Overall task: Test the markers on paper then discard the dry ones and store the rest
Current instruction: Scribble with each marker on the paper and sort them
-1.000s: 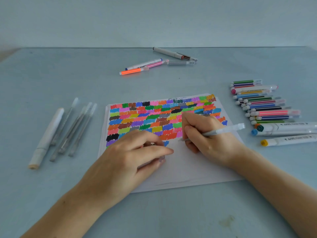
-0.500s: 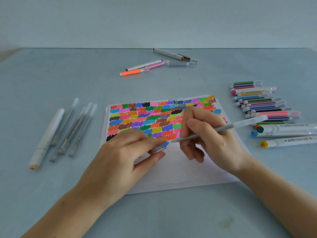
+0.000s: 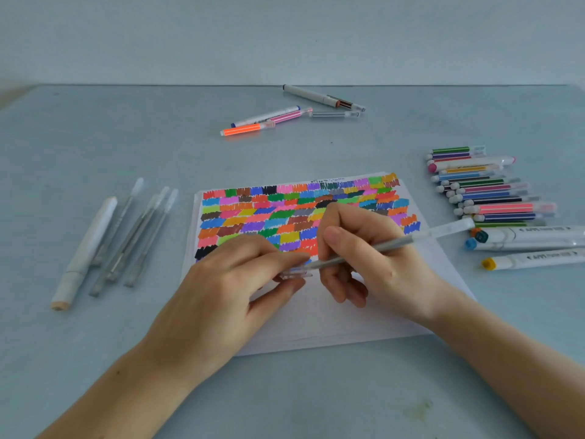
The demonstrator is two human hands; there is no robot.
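The right hand [image 3: 367, 248] grips a grey pen [image 3: 389, 243], tip near the clear cap [image 3: 296, 274] pinched by the left hand [image 3: 221, 280], both over the paper [image 3: 316, 321]. Pens [image 3: 126, 236] lie left of the sheet, markers [image 3: 487, 191] crowd its right edge, five pens [image 3: 294, 114] lie far back. Bare table [image 3: 316, 391] spreads along the near edge.

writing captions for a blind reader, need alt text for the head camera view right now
Over a sheet of paper covered in coloured test swatches, the right hand holds a grey pen and the left hand pinches its clear cap at the tip. Other markers lie in groups on the blue table.
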